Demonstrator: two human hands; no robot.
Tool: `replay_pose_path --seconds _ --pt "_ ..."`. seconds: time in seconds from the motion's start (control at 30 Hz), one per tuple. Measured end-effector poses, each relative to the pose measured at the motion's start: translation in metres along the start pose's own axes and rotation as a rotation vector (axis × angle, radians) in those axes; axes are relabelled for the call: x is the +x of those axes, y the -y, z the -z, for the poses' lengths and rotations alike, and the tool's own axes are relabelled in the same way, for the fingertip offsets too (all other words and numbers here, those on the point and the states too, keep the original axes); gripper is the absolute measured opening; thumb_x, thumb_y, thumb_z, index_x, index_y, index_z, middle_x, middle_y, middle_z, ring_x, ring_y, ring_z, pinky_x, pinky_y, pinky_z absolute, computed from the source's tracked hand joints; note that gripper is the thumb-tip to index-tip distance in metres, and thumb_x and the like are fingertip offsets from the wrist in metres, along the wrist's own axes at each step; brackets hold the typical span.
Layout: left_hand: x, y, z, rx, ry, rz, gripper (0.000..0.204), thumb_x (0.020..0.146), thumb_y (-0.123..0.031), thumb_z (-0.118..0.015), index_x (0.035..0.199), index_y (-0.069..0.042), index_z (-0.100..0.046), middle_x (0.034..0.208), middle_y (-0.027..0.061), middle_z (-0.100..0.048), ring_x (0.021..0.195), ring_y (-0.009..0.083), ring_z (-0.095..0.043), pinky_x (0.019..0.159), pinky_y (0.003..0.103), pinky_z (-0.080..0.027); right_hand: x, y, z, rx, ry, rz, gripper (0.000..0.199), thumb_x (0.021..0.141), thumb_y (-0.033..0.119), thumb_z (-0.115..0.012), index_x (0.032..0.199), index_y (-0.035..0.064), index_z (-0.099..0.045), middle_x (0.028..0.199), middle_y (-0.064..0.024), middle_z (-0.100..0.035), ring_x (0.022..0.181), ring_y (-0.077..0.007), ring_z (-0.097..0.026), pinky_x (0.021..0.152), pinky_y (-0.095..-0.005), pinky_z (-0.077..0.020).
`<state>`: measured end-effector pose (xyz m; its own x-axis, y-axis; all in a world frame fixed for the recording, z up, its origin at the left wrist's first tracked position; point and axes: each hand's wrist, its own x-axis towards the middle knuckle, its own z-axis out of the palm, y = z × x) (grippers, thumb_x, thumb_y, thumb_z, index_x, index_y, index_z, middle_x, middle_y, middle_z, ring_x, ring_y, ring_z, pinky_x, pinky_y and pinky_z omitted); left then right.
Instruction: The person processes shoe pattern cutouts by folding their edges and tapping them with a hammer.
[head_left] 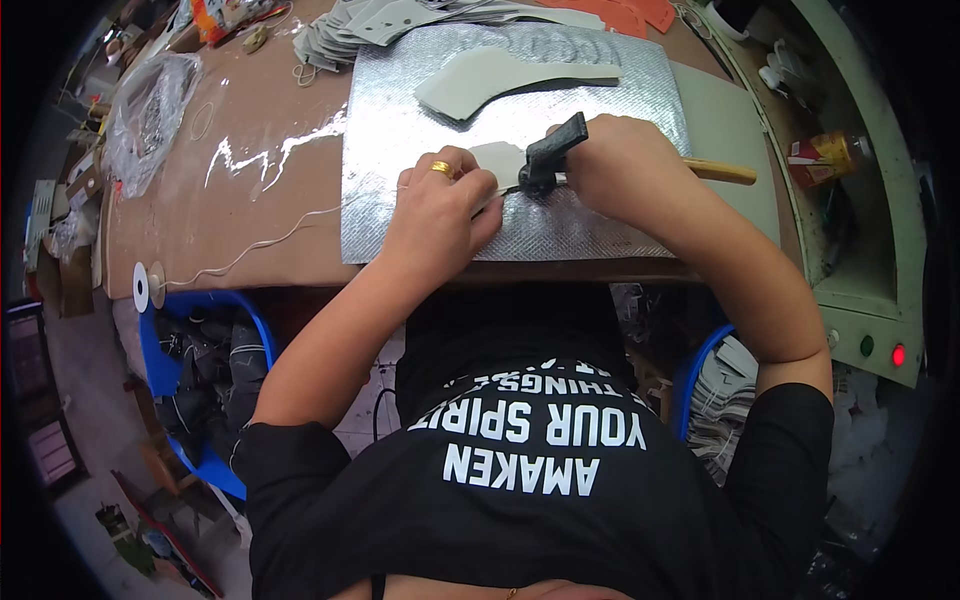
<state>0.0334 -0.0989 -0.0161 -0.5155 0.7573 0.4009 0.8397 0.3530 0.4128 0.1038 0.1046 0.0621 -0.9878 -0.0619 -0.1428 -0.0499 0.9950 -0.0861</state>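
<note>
My right hand [625,165] is closed around the wooden handle [725,171] of a hammer. Its dark metal head [553,155] is low over the silvery textured board [395,120], just right of my left fingers. My left hand [440,210], with a gold ring, pinches the near edge of a pale flat cut piece [497,158] lying on the board. Part of that piece is hidden by my fingers and the hammer head. A white thread [265,243] runs from a spool [148,286] at the table's left edge toward my left hand.
A neat stack of pale cut pieces [515,80] lies on the board's far part. Behind are a heap of grey pieces [375,25] and orange sheets [625,14]. A plastic bag [150,120] sits left. Blue bins [262,325] stand below; a jar [825,158] is right.
</note>
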Motion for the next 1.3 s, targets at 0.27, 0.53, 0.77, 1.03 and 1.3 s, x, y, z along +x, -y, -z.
replay_pose_path --seconds 0.27,0.53,0.77,1.03,1.3 --pt "-0.007 0.005 -0.006 -0.100 -0.100 0.189 0.007 0.075 -0.011 -0.073 0.082 -0.008 -0.072 0.097 0.0068 -0.064 0.096 0.0294 -0.059 0.085 0.046 -0.043 0.014 0.011 0.001 -0.035 -0.055 0.085 0.013 0.080 0.008 -0.062 0.090 0.0072 -0.071 0.082 -0.0154 -0.071 0.077 -0.0323 -0.071 0.068 -0.0429 -0.0567" --pt "-0.015 0.007 0.009 -0.026 -0.042 0.311 0.009 0.075 -0.012 -0.075 0.083 -0.007 -0.073 0.093 0.0082 -0.063 0.095 0.0276 -0.060 0.085 0.041 -0.043 0.017 0.025 0.004 -0.071 -0.045 0.158 0.014 0.082 0.010 -0.061 0.092 0.0074 -0.071 0.081 -0.0137 -0.072 0.075 -0.0309 -0.072 0.064 -0.0416 -0.0570" --pt "-0.031 0.002 0.004 0.056 -0.168 0.293 0.006 0.075 -0.013 -0.074 0.079 -0.008 -0.072 0.098 0.0082 -0.062 0.093 0.0287 -0.059 0.082 0.042 -0.040 0.014 0.030 0.004 -0.089 -0.067 0.173 0.014 0.084 0.010 -0.061 0.092 0.0059 -0.070 0.081 -0.0137 -0.072 0.075 -0.0298 -0.072 0.064 -0.0400 -0.0572" --pt "-0.042 0.005 0.010 0.021 -0.174 0.290 0.005 0.075 -0.009 -0.073 0.079 -0.008 -0.072 0.095 0.0063 -0.062 0.093 0.0270 -0.059 0.082 0.041 -0.041 0.024 0.037 -0.005 -0.061 -0.072 0.135 0.011 0.083 0.010 -0.062 0.090 0.0057 -0.069 0.081 -0.0141 -0.071 0.076 -0.0297 -0.072 0.065 -0.0393 -0.0572" --pt "-0.055 0.004 0.015 -0.045 -0.232 0.397 0.005 0.075 -0.006 -0.073 0.080 -0.004 -0.071 0.092 0.0093 -0.062 0.092 0.0283 -0.060 0.084 0.040 -0.046 0.031 0.043 -0.005 -0.039 -0.094 0.178 0.009 0.080 0.008 -0.064 0.087 0.0055 -0.070 0.081 -0.0151 -0.072 0.077 -0.0299 -0.072 0.066 -0.0404 -0.0569"
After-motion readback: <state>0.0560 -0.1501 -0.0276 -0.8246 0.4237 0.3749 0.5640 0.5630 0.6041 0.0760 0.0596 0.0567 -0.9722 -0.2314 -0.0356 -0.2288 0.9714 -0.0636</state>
